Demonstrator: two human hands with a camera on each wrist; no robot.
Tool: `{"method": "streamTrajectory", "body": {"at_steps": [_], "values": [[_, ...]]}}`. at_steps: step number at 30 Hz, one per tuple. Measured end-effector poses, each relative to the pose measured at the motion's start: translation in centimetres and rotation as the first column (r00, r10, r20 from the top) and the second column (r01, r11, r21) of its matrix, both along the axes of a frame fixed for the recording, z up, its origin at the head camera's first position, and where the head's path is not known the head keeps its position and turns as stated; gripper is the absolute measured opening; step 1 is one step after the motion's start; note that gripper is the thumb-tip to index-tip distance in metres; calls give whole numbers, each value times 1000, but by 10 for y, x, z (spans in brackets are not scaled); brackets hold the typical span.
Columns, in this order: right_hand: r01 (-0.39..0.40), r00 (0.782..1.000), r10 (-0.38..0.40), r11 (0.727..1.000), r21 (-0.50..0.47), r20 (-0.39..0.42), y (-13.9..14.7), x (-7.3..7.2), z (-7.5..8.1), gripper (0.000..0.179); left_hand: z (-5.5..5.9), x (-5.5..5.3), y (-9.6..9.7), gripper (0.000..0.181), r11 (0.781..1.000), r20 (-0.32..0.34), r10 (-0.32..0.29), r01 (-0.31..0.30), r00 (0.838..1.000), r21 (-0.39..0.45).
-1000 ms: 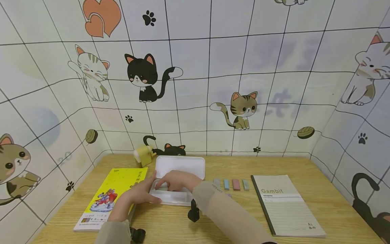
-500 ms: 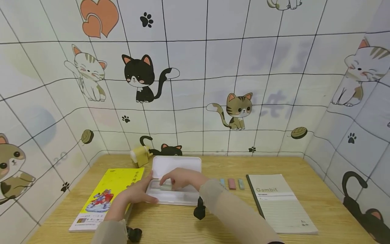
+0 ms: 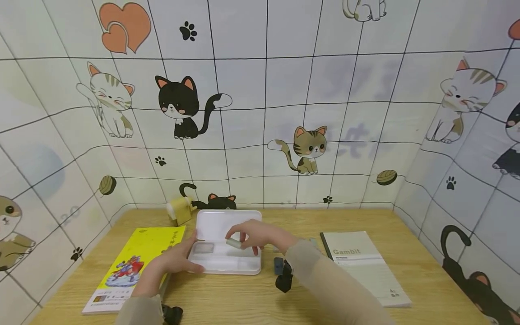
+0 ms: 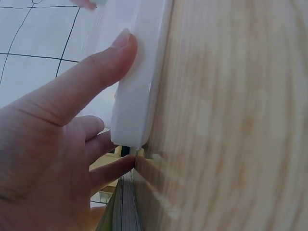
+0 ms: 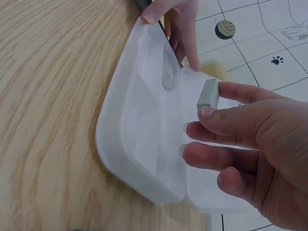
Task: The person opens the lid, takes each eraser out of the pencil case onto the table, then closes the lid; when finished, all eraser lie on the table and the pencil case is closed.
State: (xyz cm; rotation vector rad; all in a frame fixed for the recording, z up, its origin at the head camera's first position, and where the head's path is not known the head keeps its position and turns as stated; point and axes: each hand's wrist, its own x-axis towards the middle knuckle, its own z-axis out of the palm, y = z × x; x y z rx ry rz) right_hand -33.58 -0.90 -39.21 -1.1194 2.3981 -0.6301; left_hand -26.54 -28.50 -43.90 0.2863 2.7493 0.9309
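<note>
A white plastic pencil case (image 3: 219,266) lies with its lid (image 3: 209,223) folded back. My left hand (image 3: 174,259) holds its left end, the thumb over the front rim and the fingers round the end and back corner. Above the case's right half, my right hand (image 3: 256,232) pinches a small pale green eraser (image 3: 233,243) between thumb and index finger. That eraser (image 5: 209,94) shows as a slim block in the right wrist view, and the other fingers hang loosely curled. A small rectangular compartment (image 3: 204,248) shows at the case's left.
A yellow book (image 3: 142,257) lies left, partly beneath my left hand. Behind it stands a yellow-and-white crank pencil sharpener (image 3: 180,210). A Gambit notebook (image 3: 361,266) lies right, partly behind my right sleeve. A small dark blue block (image 3: 278,265) sits right of the case. Patterned cloth hangs behind.
My right hand has lifted the pale green eraser from the case's left part and carried it right. The left hand stays on the case. The head view has turned slightly right.
</note>
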Motion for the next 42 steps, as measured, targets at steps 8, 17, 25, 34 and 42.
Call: {"method": "streamTrajectory", "body": {"at_steps": [8, 17, 25, 34, 42], "values": [[55, 998, -54, 998, -34, 32, 22, 4, -8, 44, 2, 1, 1, 119, 1000, 10, 18, -18, 1000, 24], [120, 987, -102, 980, -159, 121, 48, 10, -18, 45, 0, -2, 2, 119, 1000, 3, 7, -7, 1000, 18], [132, 987, -104, 959, -252, 120, 70, 16, -27, 44, 0, -1, 0, 118, 1000, 3, -6, 6, 1000, 5], [188, 977, -143, 929, -317, 160, 91, 20, -31, 46, -1, -1, -2, 121, 1000, 3, -19, 19, 1000, 3], [232, 963, -162, 904, -360, 215, 112, 28, -31, 46, 1, 0, 0, 121, 1000, 14, -23, 23, 1000, -1]]}}
